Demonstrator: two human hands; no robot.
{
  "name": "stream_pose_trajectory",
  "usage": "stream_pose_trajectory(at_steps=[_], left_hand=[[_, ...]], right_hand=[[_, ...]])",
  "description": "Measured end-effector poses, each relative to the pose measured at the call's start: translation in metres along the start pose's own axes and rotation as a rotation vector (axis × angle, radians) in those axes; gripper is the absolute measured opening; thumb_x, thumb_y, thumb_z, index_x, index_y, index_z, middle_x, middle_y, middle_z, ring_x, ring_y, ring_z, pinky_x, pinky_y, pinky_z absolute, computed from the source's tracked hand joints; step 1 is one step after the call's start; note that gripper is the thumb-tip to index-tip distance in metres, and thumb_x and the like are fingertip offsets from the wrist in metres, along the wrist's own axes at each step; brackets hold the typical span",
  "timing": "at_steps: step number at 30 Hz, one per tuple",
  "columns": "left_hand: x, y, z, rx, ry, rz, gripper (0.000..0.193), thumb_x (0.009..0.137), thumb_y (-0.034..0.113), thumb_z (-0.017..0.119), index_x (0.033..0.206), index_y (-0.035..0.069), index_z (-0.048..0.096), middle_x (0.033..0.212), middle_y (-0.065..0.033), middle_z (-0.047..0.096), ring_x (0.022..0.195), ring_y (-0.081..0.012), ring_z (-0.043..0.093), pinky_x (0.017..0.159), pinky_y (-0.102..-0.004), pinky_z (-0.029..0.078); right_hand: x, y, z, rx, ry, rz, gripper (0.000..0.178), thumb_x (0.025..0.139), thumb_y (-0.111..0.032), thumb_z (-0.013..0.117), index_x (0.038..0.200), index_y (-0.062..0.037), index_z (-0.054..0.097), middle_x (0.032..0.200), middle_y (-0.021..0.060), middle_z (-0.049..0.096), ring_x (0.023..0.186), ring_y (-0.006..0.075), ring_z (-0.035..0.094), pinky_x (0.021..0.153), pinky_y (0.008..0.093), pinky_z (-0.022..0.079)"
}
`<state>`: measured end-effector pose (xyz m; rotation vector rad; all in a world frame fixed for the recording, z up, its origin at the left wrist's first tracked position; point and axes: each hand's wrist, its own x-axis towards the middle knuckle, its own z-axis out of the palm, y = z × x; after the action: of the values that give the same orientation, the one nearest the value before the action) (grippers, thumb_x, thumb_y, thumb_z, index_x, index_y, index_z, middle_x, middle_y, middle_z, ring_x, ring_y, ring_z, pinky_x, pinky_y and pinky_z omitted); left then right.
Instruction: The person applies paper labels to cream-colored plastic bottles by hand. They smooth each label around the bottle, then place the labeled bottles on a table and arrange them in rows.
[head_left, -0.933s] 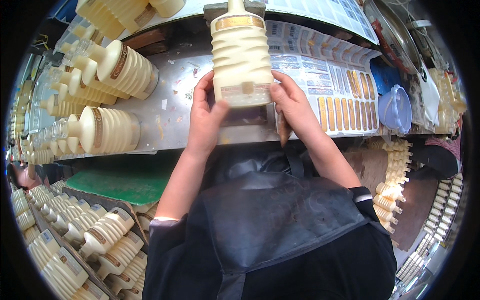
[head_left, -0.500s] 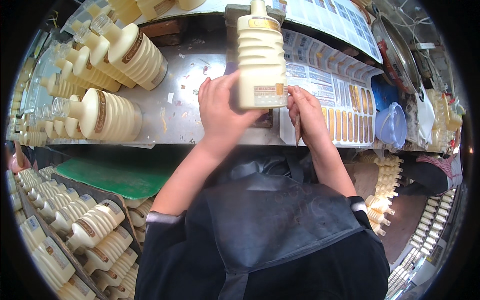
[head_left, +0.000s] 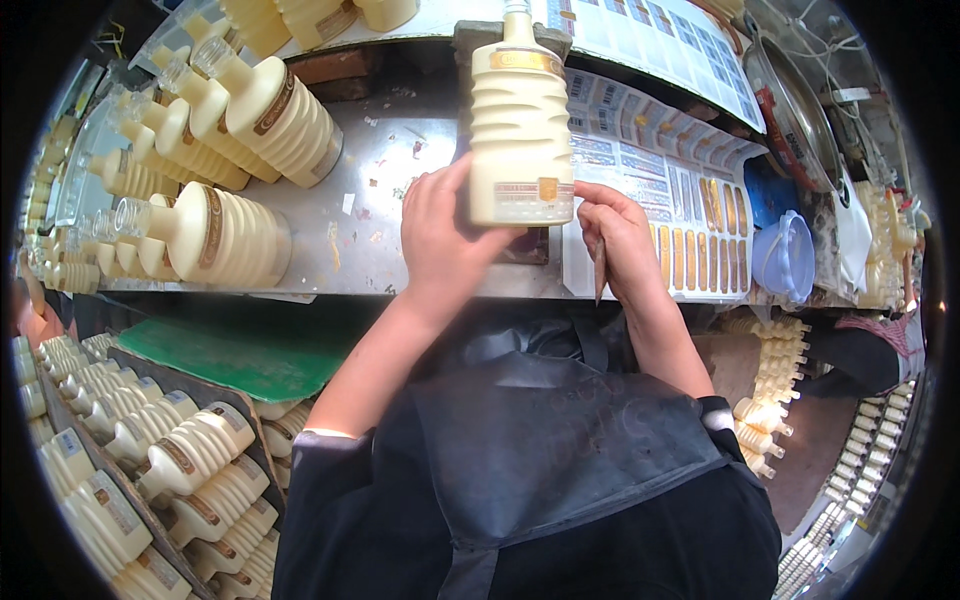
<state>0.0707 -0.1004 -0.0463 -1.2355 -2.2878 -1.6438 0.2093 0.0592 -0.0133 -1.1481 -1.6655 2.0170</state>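
A cream-coloured ribbed bottle (head_left: 520, 130) with a clear neck stands tilted away from me against a dark block on the metal bench. My left hand (head_left: 440, 225) is closed around its lower left side, thumb along the base. A gold label sits at the shoulder, and a pale band with a small gold patch (head_left: 548, 190) runs near the bottom. With its index fingertip, my right hand (head_left: 618, 235) touches the bottle's lower right edge. Its other fingers are curled on a thin, brownish, pointed strip (head_left: 599, 268), whose exact kind I cannot make out.
Sheets of gold and silver stickers (head_left: 690, 215) lie right of the bottle, beside a pale blue bucket (head_left: 783, 255). Several similar bottles (head_left: 225, 235) lie at the left. Crates of bottles (head_left: 190, 445) and a green board (head_left: 235, 355) are below the bench's left edge.
My right fingers have moved from a pinch at the band's right end to an index finger stretched against the bottle's edge. The left hand keeps its hold.
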Motion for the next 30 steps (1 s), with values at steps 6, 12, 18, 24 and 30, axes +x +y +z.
stream_pose_trajectory(at_steps=[6, 12, 18, 24, 30], left_hand=[[-0.003, -0.010, -0.005, -0.090, -0.084, -0.108, 0.076, 0.075, 0.018, 0.087, 0.141, 0.001, 0.053, 0.125, -0.0145, 0.062, 0.118, -0.0302, 0.059, 0.104, -0.0402, 0.046], [-0.006, -0.014, -0.006, -0.309, -0.155, -0.245, 0.071, 0.085, 0.009, 0.078, 0.148, -0.002, 0.047, 0.134, -0.0142, 0.057, 0.124, -0.0230, 0.057, 0.107, -0.0360, 0.045], [-0.004, -0.012, -0.004, -0.317, -0.167, -0.223, 0.071, 0.086, 0.007, 0.077, 0.149, -0.003, 0.045, 0.136, -0.0144, 0.056, 0.125, -0.0227, 0.057, 0.107, -0.0358, 0.045], [-0.006, -0.009, -0.007, -0.171, -0.185, -0.185, 0.075, 0.083, 0.010, 0.080, 0.148, -0.003, 0.045, 0.136, -0.0147, 0.056, 0.125, -0.0236, 0.056, 0.108, -0.0361, 0.044], [-0.003, -0.007, -0.012, -0.501, -0.179, -0.279, 0.074, 0.091, 0.021, 0.074, 0.151, -0.001, 0.036, 0.140, -0.0151, 0.049, 0.135, -0.0249, 0.044, 0.115, -0.0392, 0.034]], right_hand=[[-0.008, -0.006, -0.005, 0.001, -0.062, -0.030, 0.040, 0.091, -0.003, 0.051, 0.127, 0.0060, 0.067, 0.070, -0.0038, 0.053, 0.061, 0.0053, 0.045, 0.057, 0.0199, 0.036], [-0.016, -0.013, -0.007, -0.002, -0.117, -0.040, 0.044, 0.089, -0.003, 0.050, 0.130, 0.0059, 0.066, 0.070, -0.0041, 0.052, 0.065, 0.0055, 0.045, 0.058, 0.0207, 0.036], [-0.017, -0.011, -0.008, -0.017, -0.125, -0.090, 0.047, 0.088, -0.003, 0.049, 0.131, 0.0054, 0.065, 0.074, -0.0041, 0.052, 0.066, 0.0056, 0.044, 0.060, 0.0211, 0.037], [-0.010, -0.003, -0.010, -0.058, -0.147, -0.163, 0.047, 0.089, -0.004, 0.050, 0.132, 0.0024, 0.066, 0.075, -0.0042, 0.052, 0.067, 0.0053, 0.044, 0.062, 0.0203, 0.038], [-0.006, 0.001, -0.005, -0.096, -0.115, -0.186, 0.048, 0.101, -0.025, 0.059, 0.142, 0.0009, 0.054, 0.084, -0.0031, 0.055, 0.071, 0.0047, 0.047, 0.064, 0.0195, 0.040]])
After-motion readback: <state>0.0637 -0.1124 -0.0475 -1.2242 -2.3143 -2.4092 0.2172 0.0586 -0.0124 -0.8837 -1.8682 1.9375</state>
